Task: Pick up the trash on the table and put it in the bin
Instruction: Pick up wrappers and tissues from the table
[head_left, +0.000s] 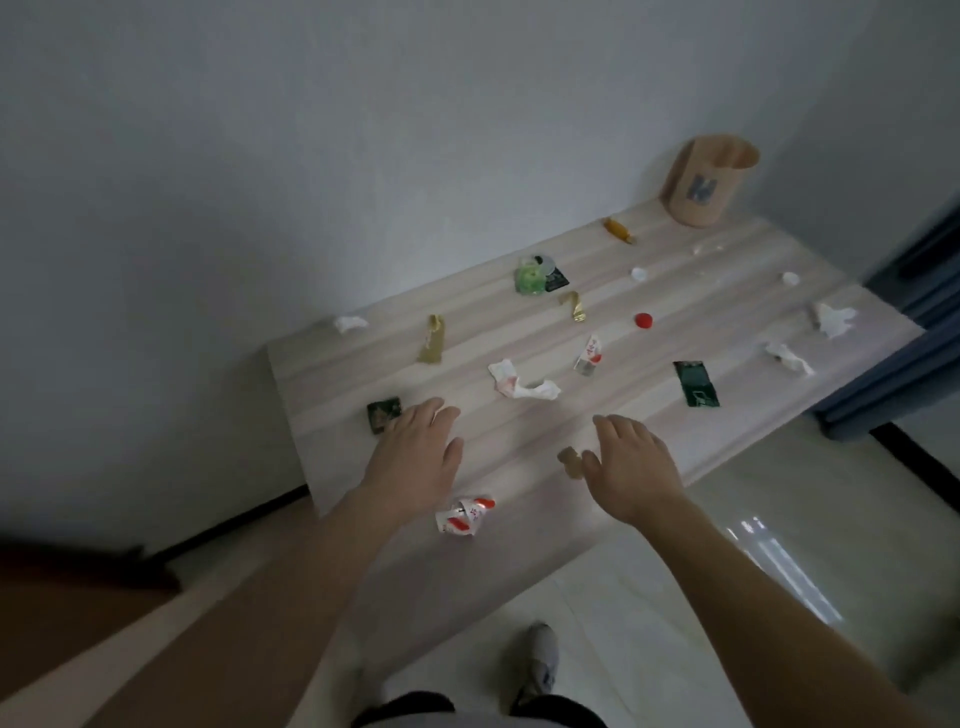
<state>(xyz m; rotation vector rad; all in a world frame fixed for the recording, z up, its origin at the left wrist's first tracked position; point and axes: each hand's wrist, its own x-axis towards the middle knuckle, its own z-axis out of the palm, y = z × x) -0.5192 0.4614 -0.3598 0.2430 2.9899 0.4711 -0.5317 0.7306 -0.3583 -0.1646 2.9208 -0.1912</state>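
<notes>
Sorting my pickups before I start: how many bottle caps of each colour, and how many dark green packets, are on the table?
white caps: 2
red cap: 1
dark green packets: 3
Total: 6

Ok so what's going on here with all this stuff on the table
A person reaches over a table strewn with trash. Their left hand is open beside a dark wrapper, and the right hand is open next to a small tan scrap; neither holds anything. Other litter, such as a crumpled tissue and a red cap, lies farther off. The bin stands at the far corner.
</notes>
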